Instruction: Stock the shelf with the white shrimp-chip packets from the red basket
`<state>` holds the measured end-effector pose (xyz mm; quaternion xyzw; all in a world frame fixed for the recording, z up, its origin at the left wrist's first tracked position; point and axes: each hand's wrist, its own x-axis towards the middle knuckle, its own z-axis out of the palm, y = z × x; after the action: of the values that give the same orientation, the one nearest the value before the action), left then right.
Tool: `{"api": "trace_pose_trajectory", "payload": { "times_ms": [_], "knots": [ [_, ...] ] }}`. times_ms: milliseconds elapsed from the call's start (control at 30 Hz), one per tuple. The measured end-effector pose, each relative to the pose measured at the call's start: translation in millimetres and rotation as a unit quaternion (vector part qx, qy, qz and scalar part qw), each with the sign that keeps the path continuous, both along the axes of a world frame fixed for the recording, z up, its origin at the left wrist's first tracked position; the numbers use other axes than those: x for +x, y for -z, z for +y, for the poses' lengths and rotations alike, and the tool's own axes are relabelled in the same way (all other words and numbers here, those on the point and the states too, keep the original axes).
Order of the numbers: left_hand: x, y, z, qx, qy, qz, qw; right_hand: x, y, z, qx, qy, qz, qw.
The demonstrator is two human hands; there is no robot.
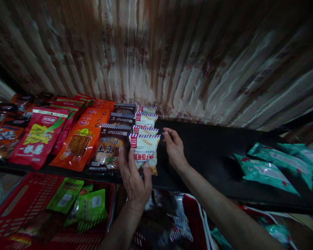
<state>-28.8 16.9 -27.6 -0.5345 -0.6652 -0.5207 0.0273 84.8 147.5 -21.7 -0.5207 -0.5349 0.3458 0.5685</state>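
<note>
A white snack packet (145, 151) with a red-and-blue striped top lies at the front of a row of the same packets (146, 119) on a black shelf (208, 152). My left hand (135, 180) grips its lower edge, thumb on the front. My right hand (174, 147) pinches the packet's top right corner. Dark brown packets (111, 147) lie just to the left of it.
Orange packets (79, 144) and red packets (39, 137) fill the shelf's left part; teal packets (271, 170) lie at its right. Below, a red basket (28, 205) holds green packets (90, 208). A bag (177, 222) with more striped packets sits under my arms. Corrugated wall behind.
</note>
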Motion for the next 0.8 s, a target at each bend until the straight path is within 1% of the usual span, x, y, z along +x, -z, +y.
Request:
{"api": "trace_pose_trajectory", "payload": {
  "times_ms": [67,133,233,300,400,500,567,633,733,800],
  "knots": [
    [-6.0,-2.2,1.8,0.011,0.000,-0.018,1.000,6.3,-2.9,-10.6,0.004,0.019,0.018,1.000],
    [-11.1,-3.3,2.6,0.018,0.002,-0.015,1.000,11.3,-7.6,-25.8,-0.005,0.028,0.035,0.999],
    [-16.3,-4.1,2.5,0.035,0.012,0.010,0.999,16.7,-11.6,-56.9,-0.004,0.045,0.065,0.997],
    [-18.5,-4.4,2.7,0.038,0.023,0.037,0.998,20.0,-9.1,-82.0,-0.001,0.051,0.076,0.996],
    [-18.9,-5.1,3.4,0.031,0.037,0.092,0.995,25.4,-0.7,-119.6,-0.009,0.043,0.046,0.998],
    [-14.7,-6.7,3.0,0.022,0.042,0.129,0.991,29.7,2.5,-145.3,0.013,0.015,-0.036,0.999],
    [-10.1,-7.6,1.9,0.010,0.041,0.137,0.990,30.9,-1.9,-151.2,0.043,-0.011,-0.093,0.995],
    [-5.3,-7.5,1.0,-0.005,0.043,0.143,0.989,30.3,-9.6,-148.3,0.069,-0.029,-0.124,0.989],
    [0.6,-4.9,1.1,-0.028,0.040,0.147,0.988,26.3,-19.7,-132.9,0.082,-0.047,-0.143,0.985],
    [3.4,-2.5,1.6,-0.034,0.030,0.145,0.988,21.7,-21.6,-119.4,0.070,-0.064,-0.147,0.985]
  ]
}}
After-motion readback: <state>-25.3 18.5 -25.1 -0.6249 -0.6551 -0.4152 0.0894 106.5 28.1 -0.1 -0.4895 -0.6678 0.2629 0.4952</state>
